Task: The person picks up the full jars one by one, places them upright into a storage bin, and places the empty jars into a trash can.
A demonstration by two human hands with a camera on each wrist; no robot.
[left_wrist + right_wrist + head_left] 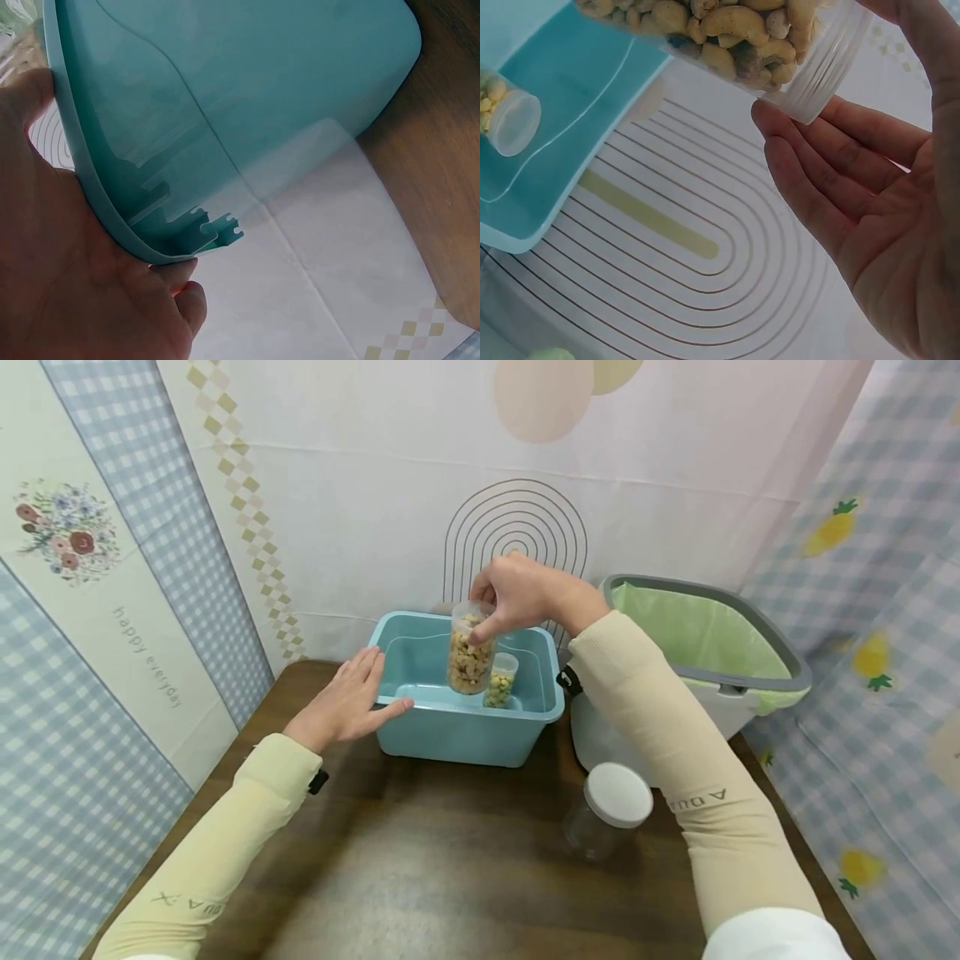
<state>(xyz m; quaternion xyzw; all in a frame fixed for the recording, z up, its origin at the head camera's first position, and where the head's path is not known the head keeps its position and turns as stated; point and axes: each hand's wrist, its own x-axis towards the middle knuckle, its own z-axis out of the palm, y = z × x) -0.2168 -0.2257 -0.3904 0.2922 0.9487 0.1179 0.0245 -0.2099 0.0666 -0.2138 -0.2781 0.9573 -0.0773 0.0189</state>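
Your left grip [348, 700] is wide against the blue bin [457, 739], and your right grip [521, 593] pinches the cashew jar [468, 668] high, so loosening could drop it.

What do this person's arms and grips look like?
The left sleeve is pale yellow, the right sleeve beige, both with dark lettering. A small black piece shows near each cuff, and white cloth at the right sleeve's upper end. The left grip and right grip are bare.
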